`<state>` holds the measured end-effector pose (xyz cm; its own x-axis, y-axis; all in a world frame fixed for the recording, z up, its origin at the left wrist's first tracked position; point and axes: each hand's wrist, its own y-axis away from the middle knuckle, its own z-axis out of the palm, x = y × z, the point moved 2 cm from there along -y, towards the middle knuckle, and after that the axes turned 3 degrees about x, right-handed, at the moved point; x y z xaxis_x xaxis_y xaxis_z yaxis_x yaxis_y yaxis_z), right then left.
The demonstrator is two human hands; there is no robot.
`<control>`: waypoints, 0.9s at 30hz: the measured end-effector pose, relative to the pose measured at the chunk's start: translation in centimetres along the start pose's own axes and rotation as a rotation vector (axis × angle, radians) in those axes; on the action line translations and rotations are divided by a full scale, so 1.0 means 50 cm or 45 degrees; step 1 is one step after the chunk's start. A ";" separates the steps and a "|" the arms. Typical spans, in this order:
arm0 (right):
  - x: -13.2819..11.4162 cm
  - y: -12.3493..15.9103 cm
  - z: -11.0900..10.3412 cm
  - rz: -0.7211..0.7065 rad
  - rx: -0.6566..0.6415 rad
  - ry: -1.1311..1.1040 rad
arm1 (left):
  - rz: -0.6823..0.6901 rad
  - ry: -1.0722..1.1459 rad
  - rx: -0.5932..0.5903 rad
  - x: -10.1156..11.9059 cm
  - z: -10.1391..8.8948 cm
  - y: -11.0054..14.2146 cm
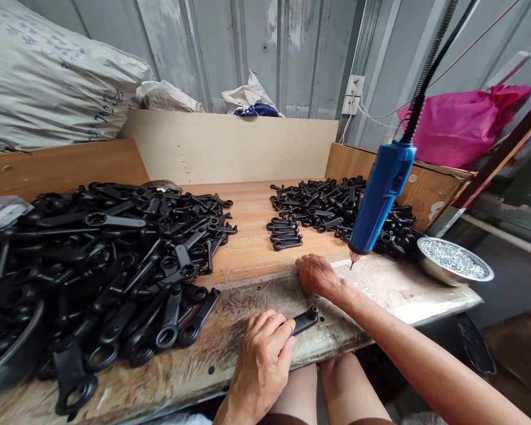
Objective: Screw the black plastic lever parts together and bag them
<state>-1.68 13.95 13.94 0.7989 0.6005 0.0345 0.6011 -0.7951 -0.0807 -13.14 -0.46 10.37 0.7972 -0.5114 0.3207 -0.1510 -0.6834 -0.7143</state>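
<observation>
My left hand [265, 348] is closed over a black lever arm [306, 320] lying at the table's front edge. Only the arm's narrow end shows past the fingers. My right hand [316, 274] rests on the table just in front of a short row of small black levers [287, 242], its fingers curled down; whatever they hold, if anything, is hidden. To the right of that hand hangs a blue electric screwdriver [377, 198], its bit [351, 265] pointing down close to the tabletop.
A large heap of black ring-ended arms [159, 260] covers the left side. Smaller black levers [323, 200] are piled at the back right. A metal bowl of screws [455, 260] sits at the right edge. Behind stand a board [239, 147], a white sack [57, 77] and a pink bag [460, 127].
</observation>
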 end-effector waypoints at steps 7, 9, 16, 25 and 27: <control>0.009 0.074 -0.099 0.055 -0.177 -0.720 | -0.008 0.003 0.047 -0.007 0.004 0.001; 0.010 0.090 -0.110 0.070 -0.310 -0.882 | -0.023 0.020 0.034 -0.009 0.004 0.001; 0.008 0.092 -0.088 0.216 -0.488 -1.071 | -0.033 0.028 0.022 -0.010 0.004 0.000; -0.007 0.088 -0.080 0.197 -0.447 -1.013 | -0.056 0.050 0.023 -0.010 0.005 0.002; -0.007 0.090 -0.083 0.196 -0.438 -1.019 | -0.053 0.061 0.032 -0.008 0.004 0.001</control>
<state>0.82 9.81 17.68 0.6947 0.2612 -0.6702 0.5639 -0.7762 0.2820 -13.34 -0.19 10.09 0.7736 -0.5078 0.3791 -0.1035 -0.6915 -0.7149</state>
